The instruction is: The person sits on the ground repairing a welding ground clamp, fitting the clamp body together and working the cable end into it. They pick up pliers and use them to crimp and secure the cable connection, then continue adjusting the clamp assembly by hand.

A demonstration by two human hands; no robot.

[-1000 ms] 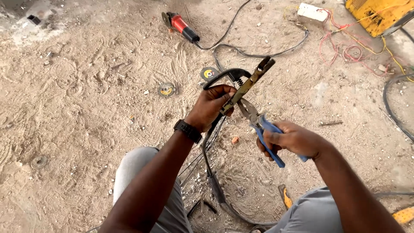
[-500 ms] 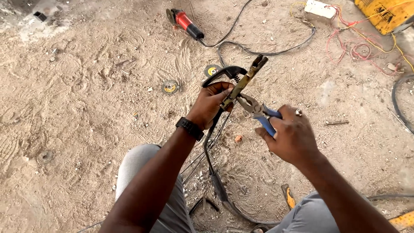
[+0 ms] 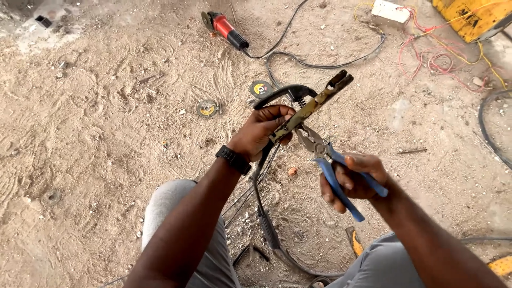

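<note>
Person's sitting on sandy ground, knees at the bottom of the frame, both hands up around the centre. Left hand [image 3: 262, 129], w/ a black watch [image 3: 233, 160] on the wrist, is clenched around a welding electrode holder [image 3: 312, 104], a brass-coloured clamp w/ a black curved lever. Its jaw end points toward the upper right, tilted diagonally. A thick black cable [image 3: 266, 224] hangs from it and runs down btwn the knees to the bottom centre.

Right hand [image 3: 353, 178], just right of centre, is gripping blue-handled pliers [image 3: 326, 160]. Fingers are wrapped round both handles, and the pliers' nose is up against the holder's underside, right by the left fingers. Can't tell if the nose is actually biting on a bolt or just touching, too small to see.

Other stuff: red and black angle grinder [image 3: 225, 28] lying at the top, left of centre, its cord trailing off to the right. Two cutting discs w/ yellow labels on the dirt: one [image 3: 207, 109] left of the holder, one [image 3: 261, 88] just above it. White box [image 3: 391, 10] w/ tangled red and yellow wires [image 3: 432, 58] in the upper right, next to a yellow machine [image 3: 472, 16] in the top right corner. Another black cable [image 3: 488, 130] curves along the right edge.
</note>
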